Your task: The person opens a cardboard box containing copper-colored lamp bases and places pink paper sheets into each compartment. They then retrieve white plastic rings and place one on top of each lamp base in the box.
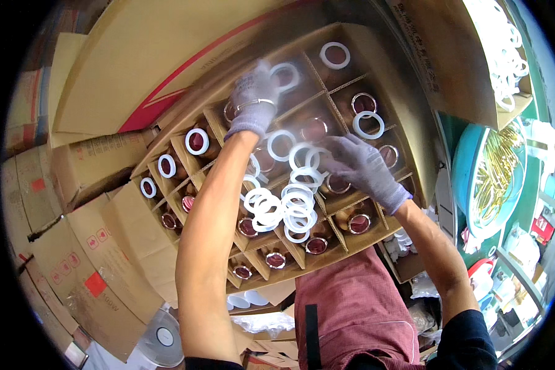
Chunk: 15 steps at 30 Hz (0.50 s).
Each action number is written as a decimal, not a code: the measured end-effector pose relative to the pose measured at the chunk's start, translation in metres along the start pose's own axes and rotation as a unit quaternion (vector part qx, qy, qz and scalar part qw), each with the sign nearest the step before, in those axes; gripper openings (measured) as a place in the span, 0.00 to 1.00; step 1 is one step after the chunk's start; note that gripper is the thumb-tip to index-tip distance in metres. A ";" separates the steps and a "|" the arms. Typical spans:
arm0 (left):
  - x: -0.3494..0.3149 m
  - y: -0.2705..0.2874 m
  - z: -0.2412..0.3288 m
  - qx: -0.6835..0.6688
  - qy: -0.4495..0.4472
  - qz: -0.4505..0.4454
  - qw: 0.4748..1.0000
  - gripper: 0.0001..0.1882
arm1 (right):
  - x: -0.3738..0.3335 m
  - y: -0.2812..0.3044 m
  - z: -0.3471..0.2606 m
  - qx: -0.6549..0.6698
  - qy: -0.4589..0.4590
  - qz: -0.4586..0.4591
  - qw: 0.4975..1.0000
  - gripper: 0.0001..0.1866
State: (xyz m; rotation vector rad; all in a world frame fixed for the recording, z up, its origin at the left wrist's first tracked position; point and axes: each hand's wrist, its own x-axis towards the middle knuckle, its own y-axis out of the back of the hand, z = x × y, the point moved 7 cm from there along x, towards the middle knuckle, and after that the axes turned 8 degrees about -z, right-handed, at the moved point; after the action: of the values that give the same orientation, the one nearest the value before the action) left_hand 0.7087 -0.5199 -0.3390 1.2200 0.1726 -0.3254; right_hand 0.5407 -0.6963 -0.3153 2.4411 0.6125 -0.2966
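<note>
My left hand (253, 98), in a pale grey glove, has its fingers closed at the edge of a white plastic ring (285, 77). It is over the far part of a divided cardboard box (385, 68). My right hand (365, 166), gloved too, has its fingers loosely apart beside a heap of white rings (297, 206) lying over the box's middle. Its fingertips are close to the heap's upper rings. In the cells stand round containers with silvery rims and dark red insides, such as one container (359, 223) near the front. Several others have white rings (197, 142) on top.
To the right, a turquoise basin (475, 179) holds thin gold-coloured pieces (499, 166). Above it stands an open carton (450, 55) with many white rings. Cardboard cartons (92, 246) crowd the left side. The box's raised flap (142, 61) is at the back left.
</note>
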 end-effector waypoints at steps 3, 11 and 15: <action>-0.003 -0.004 0.009 0.074 -0.052 -0.049 0.995 0.17 | 0.000 -0.011 0.000 -0.068 0.016 0.021 0.997 0.23; -0.009 -0.007 0.023 0.150 -0.019 -0.099 0.984 0.21 | -0.003 -0.010 -0.004 0.057 0.015 0.111 0.992 0.14; -0.051 0.020 0.048 0.081 -0.075 -0.021 0.994 0.20 | -0.014 -0.004 -0.004 0.091 -0.012 0.130 0.987 0.19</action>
State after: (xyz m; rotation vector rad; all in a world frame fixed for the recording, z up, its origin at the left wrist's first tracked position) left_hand 0.6648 -0.5508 -0.2899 1.3475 0.0418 -0.4737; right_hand 0.5271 -0.6955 -0.3096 2.6516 0.2617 -0.2836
